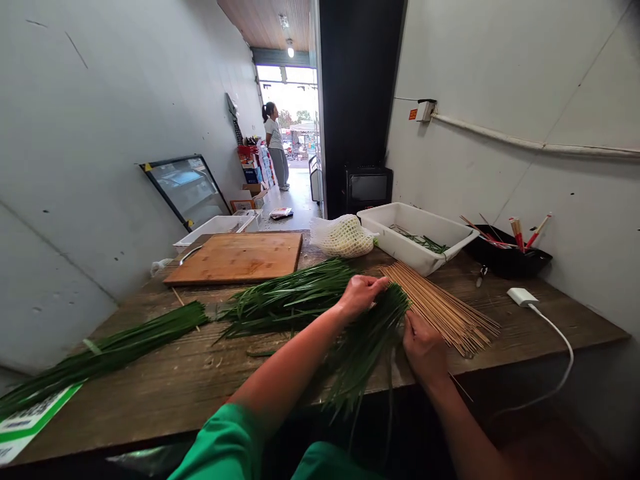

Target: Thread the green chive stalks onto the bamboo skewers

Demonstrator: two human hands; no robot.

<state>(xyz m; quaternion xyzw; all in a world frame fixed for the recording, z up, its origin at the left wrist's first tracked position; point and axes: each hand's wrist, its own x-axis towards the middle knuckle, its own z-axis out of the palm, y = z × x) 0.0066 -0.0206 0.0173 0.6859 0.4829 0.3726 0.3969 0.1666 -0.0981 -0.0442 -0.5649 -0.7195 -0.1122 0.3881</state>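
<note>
A fan of green garlic chives (367, 343) hangs over the table's front edge, cut ends toward the top. My left hand (364, 293) is closed on the chives near those ends, fingertips pinched. At their right edge, my right hand (424, 343) is closed too, with a thin bamboo skewer (461, 387) sticking out below it; the fingertips are partly hidden. Loose chives (295, 293) lie in a pile behind my left forearm. Beside my right hand spreads a heap of bamboo skewers (445, 310). Another chive bundle (125, 340), crossed by a skewer near its cut end, lies at left.
A wooden cutting board (240, 257) lies at the back left. Behind the chives are a white foam net (345, 237) and a white tub (420, 257) with chive scraps. A black tray (515, 260) and white charger (521, 297) with cable sit right. A person (277, 147) stands by the doorway.
</note>
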